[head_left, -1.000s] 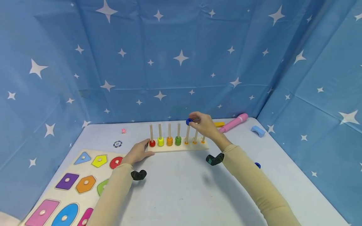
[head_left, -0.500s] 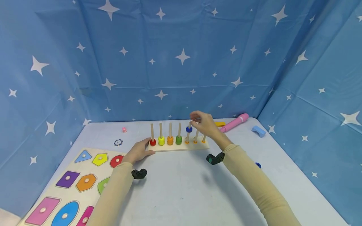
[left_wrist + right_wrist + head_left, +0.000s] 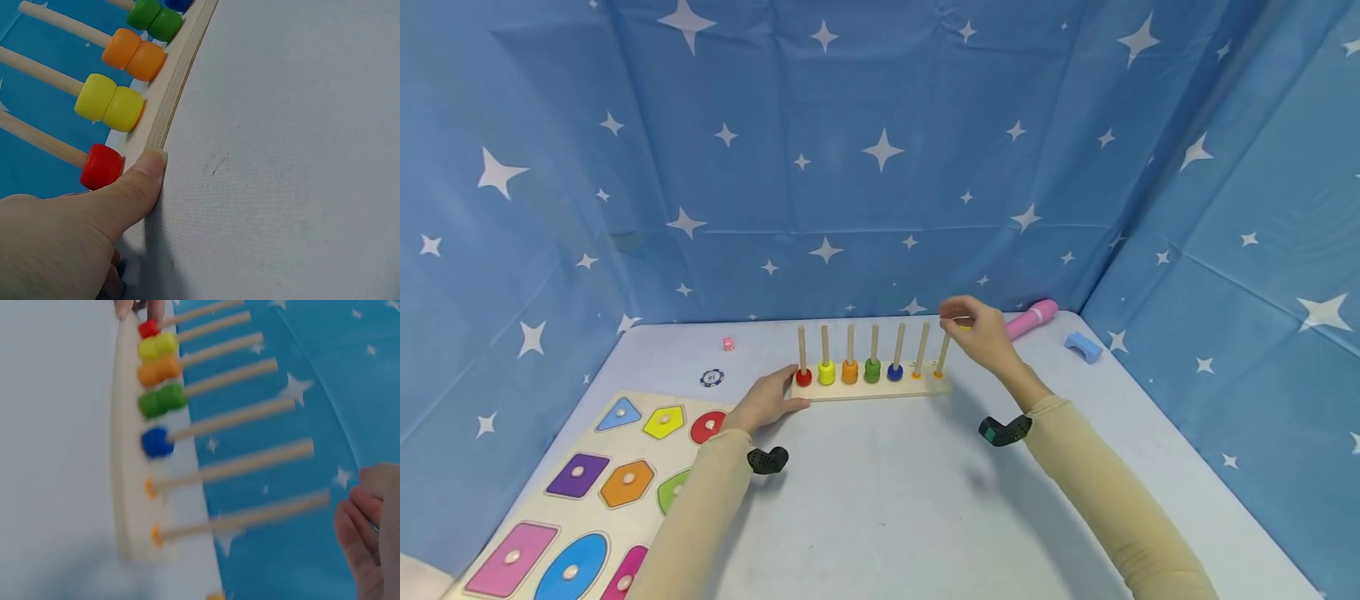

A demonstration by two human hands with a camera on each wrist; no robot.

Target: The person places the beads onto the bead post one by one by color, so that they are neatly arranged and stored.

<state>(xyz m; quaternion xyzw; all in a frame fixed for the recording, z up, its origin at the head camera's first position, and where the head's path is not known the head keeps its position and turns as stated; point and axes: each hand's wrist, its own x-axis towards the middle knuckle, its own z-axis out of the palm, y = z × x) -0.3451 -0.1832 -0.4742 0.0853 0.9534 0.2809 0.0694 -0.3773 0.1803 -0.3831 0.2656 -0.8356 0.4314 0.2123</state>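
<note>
Your left hand [image 3: 765, 403] braces the left end of the peg board [image 3: 872, 390], thumb [image 3: 134, 181] pressed flat on its front edge just beside the red bead [image 3: 100, 166]; fingers straight, holding nothing. Your right hand [image 3: 981, 333] hovers above the rightmost peg [image 3: 943, 353], fingers loosely curled, empty.

Versus a second ago: the blue bead [image 3: 895, 372] has left your right hand, gone down the fifth peg, and now sits at its base, beside the green beads [image 3: 872, 370]. Right hand has shifted right, off that peg.

The head view shows the rest of the worktop [image 3: 887, 492]: shape puzzle [image 3: 587, 492] front left, pink cylinder [image 3: 1032, 319] and a light-blue arch block [image 3: 1084, 347] back right. The left wrist view shows the thumb contact and that the yellow beads [image 3: 109, 107] and orange beads [image 3: 133, 56] are stacked pairs. The right wrist view is blurred; it shows two bare pegs past the blue bead.
</note>
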